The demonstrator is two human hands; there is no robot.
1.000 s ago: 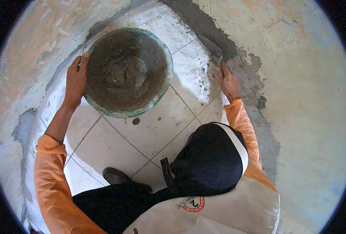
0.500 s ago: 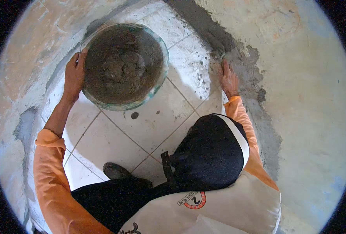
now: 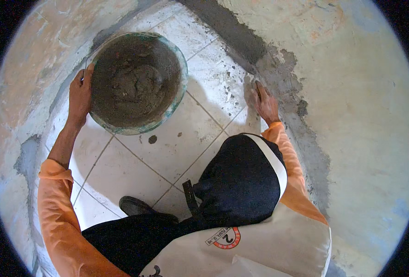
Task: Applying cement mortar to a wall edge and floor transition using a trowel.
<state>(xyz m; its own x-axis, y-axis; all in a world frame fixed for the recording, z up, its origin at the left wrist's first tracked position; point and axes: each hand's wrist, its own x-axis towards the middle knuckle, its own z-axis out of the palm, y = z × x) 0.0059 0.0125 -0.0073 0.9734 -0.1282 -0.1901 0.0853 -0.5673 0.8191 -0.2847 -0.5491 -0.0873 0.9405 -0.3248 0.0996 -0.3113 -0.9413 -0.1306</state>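
Observation:
My left hand (image 3: 80,98) is closed on the left rim of a round basin (image 3: 171,117) with a green-stained edge. Wet grey mortar (image 3: 137,85) coats the inside of the basin and lies in its bottom. The basin is at the far left, above the tiles or resting on them; I cannot tell which. Over on the right, my right hand (image 3: 266,105) is low beside the foot of the wall, its fingers curled. Whatever those fingers hold is too hard to make out. A band of fresh mortar (image 3: 285,76) runs along the wall base just beyond them.
White floor tiles (image 3: 135,159) carry scattered mortar crumbs and a dark blob (image 3: 152,139). Plastered walls close in on the left (image 3: 43,69) and right (image 3: 366,138). My bent knee (image 3: 241,171) and dark shoe (image 3: 137,206) take up the near floor.
The whole view has shifted slightly. My right hand has drawn back a little toward me along the wall base, its fingers more curled. My left hand keeps its grip on the basin.

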